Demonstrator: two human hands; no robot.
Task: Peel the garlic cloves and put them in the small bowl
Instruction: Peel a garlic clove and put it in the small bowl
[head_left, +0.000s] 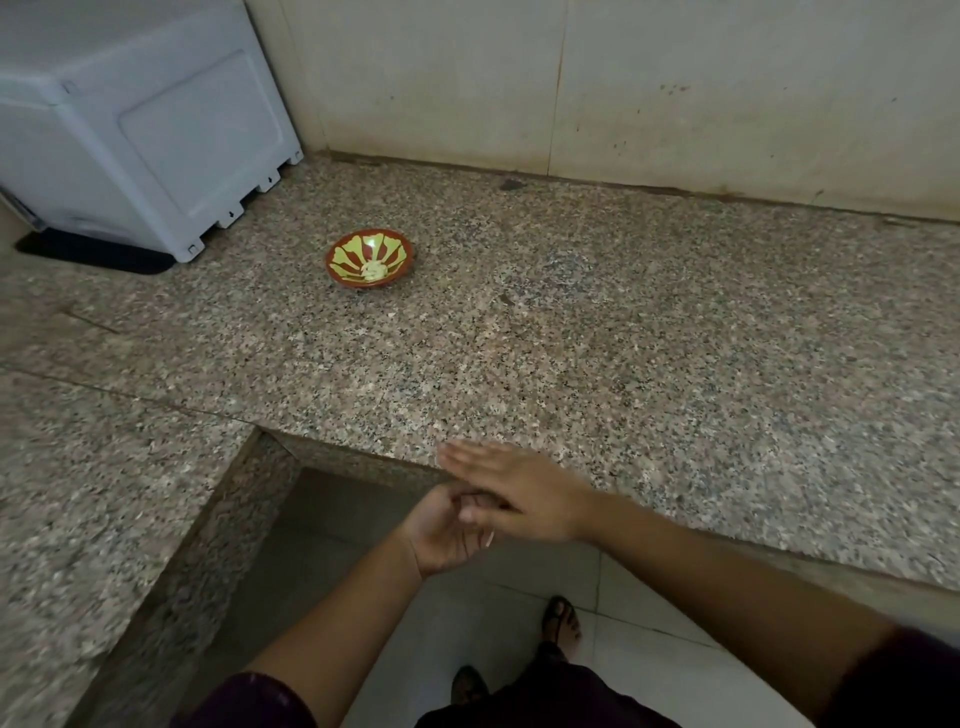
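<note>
Bench (571, 338): speckled granite, L-shaped, meeting a pale tiled wall (675, 78) at the back.
Small bowl (358, 248): red with yellow petal pattern, upright on the bench, well apart from the hands, toward the back left.
Garlic cloves (374, 270): a small pale heap at the bottom of the bowl, looking bare of skin. No unpeeled cloves visible on the bench.
Right hand (524, 493): palm down, fingers straight and together, laid across the other hand; fingertips blurred.
Left hand (441, 535): palm up beneath it, fingers loosely curled. Cannot tell whether anything lies between the palms; a thin pale sliver shows at the finger edge, too small to identify.
Position of hands: pressed one on the other at the front edge of the bench, partly over the floor (519, 597).
Step in hand (judgement): peeling looks done; palms probably being rubbed to shed skin or residue.
Progress (judgement): at or near the end.
Next move (judgement): part the palms and check. If a clove is there, a long reach forward and left to the bowl, released low over the heap.
Other: white appliance (140, 130) on a black mat (93, 254), back left corner.
</note>
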